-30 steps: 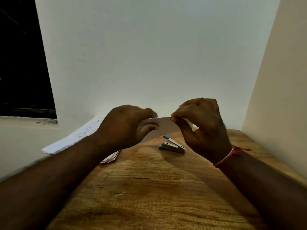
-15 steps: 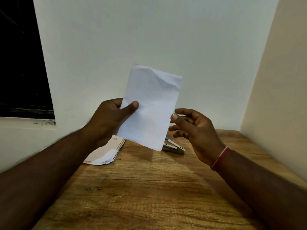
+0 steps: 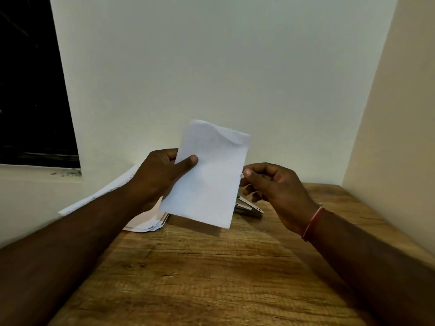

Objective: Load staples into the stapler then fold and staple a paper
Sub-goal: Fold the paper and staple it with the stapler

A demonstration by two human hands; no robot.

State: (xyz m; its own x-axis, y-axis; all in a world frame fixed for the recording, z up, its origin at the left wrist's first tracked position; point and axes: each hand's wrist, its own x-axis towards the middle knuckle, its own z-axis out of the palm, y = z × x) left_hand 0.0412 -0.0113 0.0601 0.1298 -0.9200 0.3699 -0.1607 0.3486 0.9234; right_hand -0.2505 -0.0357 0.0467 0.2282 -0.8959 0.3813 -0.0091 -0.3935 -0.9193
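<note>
The left hand (image 3: 157, 177) gripped the folded paper (image 3: 209, 175) upright between both hands; the right hand (image 3: 275, 187) pinched its right edge. The stapler (image 3: 248, 208) lay on the counter (image 3: 211, 267) just beneath the right hand.

— What carries everything here?
— A wooden surface (image 3: 211, 278), brown, with a plain grain and a few dark knots, running back to the wall.
— And what lies on it?
— Two things. At about 10 o'clock there is a stack of papers (image 3: 146, 222), lying flat; its top sheet shows lines of print, and the stack seems to reach past the left edge.
— The other?
— A stapler (image 3: 249, 209) at about 1 o'clock, near the far edge. Only its metal right end shows.
— Do the two touch?
— No, they lie apart.
</note>
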